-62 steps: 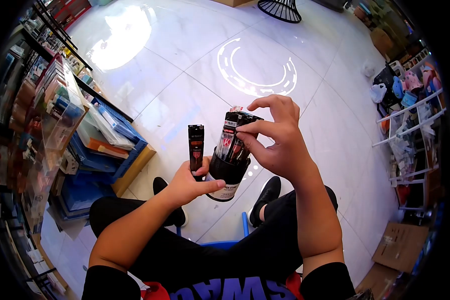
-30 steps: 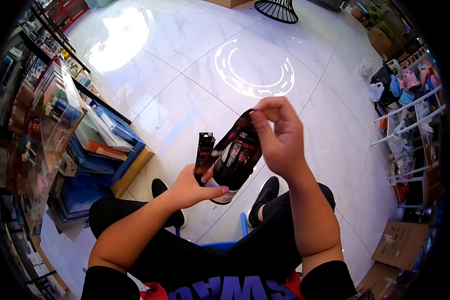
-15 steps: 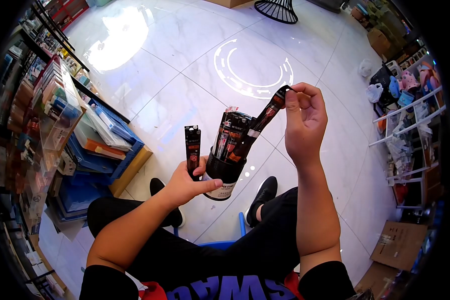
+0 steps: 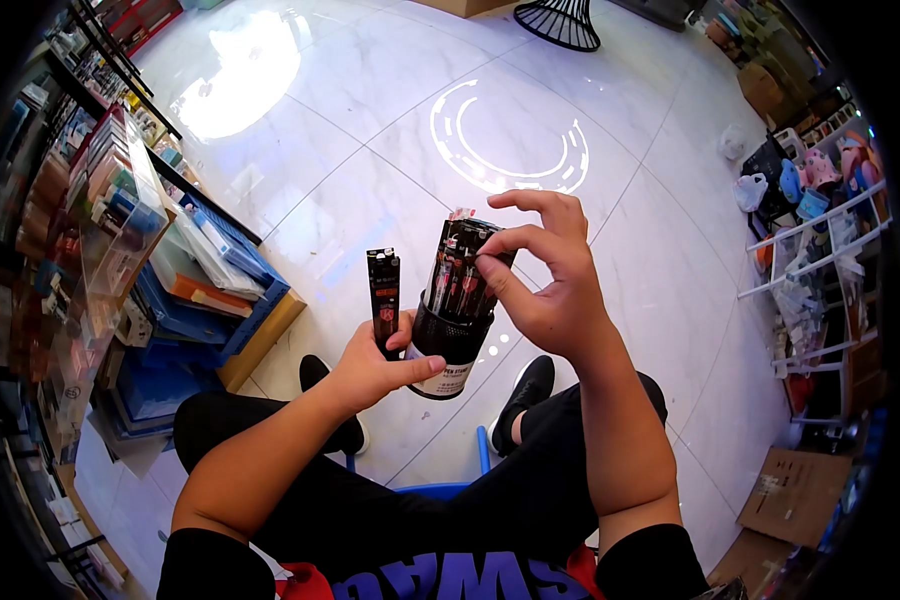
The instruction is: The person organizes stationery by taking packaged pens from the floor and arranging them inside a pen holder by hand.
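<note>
A black mesh pen holder [image 4: 445,340] with a white label is full of several narrow black packets [image 4: 460,270] with orange and white print, standing upright. My left hand [image 4: 375,368] is closed round the holder's left side, thumb across its label. The same hand also keeps one separate black packet [image 4: 384,290] upright between its fingers, left of the holder. At the holder's top right, my right hand [image 4: 545,275] pinches a packet near its upper end with thumb and index finger. Its other fingers are raised. The lower part of that packet is hidden among the others.
Shelves of goods [image 4: 100,220] and blue folders [image 4: 205,300] stand on the left. On the right are a white rack [image 4: 820,280] and a cardboard box [image 4: 798,490]. A black wire stand [image 4: 558,25] is on the tiled floor [image 4: 370,190] ahead.
My right hand has moved left and down to the holder, and the packet it had tilted out to the right now stands in among the others. My left hand has stayed in place.
</note>
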A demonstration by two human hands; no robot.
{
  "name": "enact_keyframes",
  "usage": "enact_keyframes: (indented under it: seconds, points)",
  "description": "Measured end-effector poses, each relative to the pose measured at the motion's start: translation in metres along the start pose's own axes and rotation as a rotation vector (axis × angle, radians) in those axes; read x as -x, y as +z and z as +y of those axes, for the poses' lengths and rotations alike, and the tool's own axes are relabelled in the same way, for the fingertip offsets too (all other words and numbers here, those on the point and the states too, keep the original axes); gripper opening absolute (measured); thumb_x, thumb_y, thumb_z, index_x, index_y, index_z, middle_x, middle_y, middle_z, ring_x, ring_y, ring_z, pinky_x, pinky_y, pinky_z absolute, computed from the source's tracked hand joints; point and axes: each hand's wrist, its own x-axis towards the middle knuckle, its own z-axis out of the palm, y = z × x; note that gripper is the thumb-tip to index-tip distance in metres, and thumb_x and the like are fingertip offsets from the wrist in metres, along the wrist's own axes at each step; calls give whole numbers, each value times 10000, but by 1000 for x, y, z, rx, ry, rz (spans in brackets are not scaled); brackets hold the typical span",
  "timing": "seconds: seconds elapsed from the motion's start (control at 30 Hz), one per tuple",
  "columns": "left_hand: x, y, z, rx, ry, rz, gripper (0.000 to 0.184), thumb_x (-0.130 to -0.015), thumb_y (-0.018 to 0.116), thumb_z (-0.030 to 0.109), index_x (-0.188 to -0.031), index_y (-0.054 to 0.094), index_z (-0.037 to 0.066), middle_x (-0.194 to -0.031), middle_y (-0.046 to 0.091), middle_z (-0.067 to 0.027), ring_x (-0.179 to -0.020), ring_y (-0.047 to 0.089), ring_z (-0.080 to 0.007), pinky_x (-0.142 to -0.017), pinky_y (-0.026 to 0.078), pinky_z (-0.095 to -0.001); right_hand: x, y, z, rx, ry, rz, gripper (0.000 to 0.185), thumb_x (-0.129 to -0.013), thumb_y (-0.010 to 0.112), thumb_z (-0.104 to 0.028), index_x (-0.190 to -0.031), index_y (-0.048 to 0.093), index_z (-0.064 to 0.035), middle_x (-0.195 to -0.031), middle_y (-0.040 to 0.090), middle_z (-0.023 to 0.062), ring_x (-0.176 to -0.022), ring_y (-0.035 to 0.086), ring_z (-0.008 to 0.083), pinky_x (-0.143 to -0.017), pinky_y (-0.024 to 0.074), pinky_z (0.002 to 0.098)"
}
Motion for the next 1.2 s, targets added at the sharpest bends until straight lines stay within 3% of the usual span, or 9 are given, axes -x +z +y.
enact_keyframes:
  seconds: [0.2, 0.4, 0.6, 0.7, 0.83, 0.87, 1.0, 1.2]
  points:
    - [1, 1, 6, 31, -24, 19, 553, -847, 882, 140, -815, 334, 200, -794, 519, 28, -643, 501, -56, -528, 391, -233, 2, 5, 3, -30, 76, -43, 147, -835, 760, -110, -976, 721, -114, -1377, 615, 94, -1259, 495, 301, -1119, 298, 447]
    - [-1, -1, -3, -48, 50, -19, 560, -839, 862, 80, -806, 311, 174, -917, 552, 1, -849, 544, -98, -734, 452, -283, 1, 5, 3, 123, 30, -9, 243, -817, 781, -117, -1049, 710, -119, -1354, 612, 99, -1266, 498, 311, -1126, 303, 452]
    - [-4, -6, -15, -97, 39, -49, 558, -832, 862, 76, -803, 312, 167, -957, 561, -6, -890, 527, -109, -767, 448, -304, -1, 5, -3, 134, 22, -44, 383, -790, 795, -128, -1160, 697, -135, -1350, 603, 100, -1282, 492, 324, -1133, 295, 467]
    - [-3, -1, -14, -160, 53, 1, 608, -796, 926, 244, -774, 323, 171, -834, 526, 25, -835, 511, -83, -737, 446, -265, -3, 4, -15, 166, -21, 34, 433, -777, 795, -140, -1199, 696, -147, -1347, 601, 97, -1286, 495, 328, -1134, 290, 486]
    - [2, 2, 3, -301, -66, -34, 567, -773, 938, 268, -798, 383, 155, -809, 476, 50, -797, 473, -78, -727, 417, -260, 0, 11, -18, 278, -174, -115, 410, -752, 878, -268, -1124, 738, -170, -1348, 607, 73, -1311, 496, 308, -1146, 277, 534]
    - [3, 7, 10, -297, -77, -45, 557, -770, 939, 272, -805, 396, 151, -805, 465, 56, -790, 464, -77, -725, 413, -260, 3, 16, -16, 249, -171, -135, 332, -748, 891, -287, -1022, 748, -166, -1322, 626, 52, -1323, 500, 296, -1160, 265, 566]
    - [2, 7, -1, -305, -26, -74, 515, -758, 948, 280, -850, 464, 131, -789, 403, 75, -782, 451, -77, -728, 406, -262, 6, 22, -13, 189, -152, -177, 200, -763, 883, -162, -866, 712, -155, -1232, 685, 13, -1299, 517, 298, -1149, 273, 543]
    - [0, 7, -1, -287, -45, -76, 502, -751, 955, 281, -858, 492, 116, -788, 392, 72, -788, 452, -82, -733, 410, -266, 5, 22, -15, 210, -122, -192, 154, -795, 846, -99, -886, 735, -157, -1156, 719, -31, -1242, 570, 263, -1166, 255, 534]
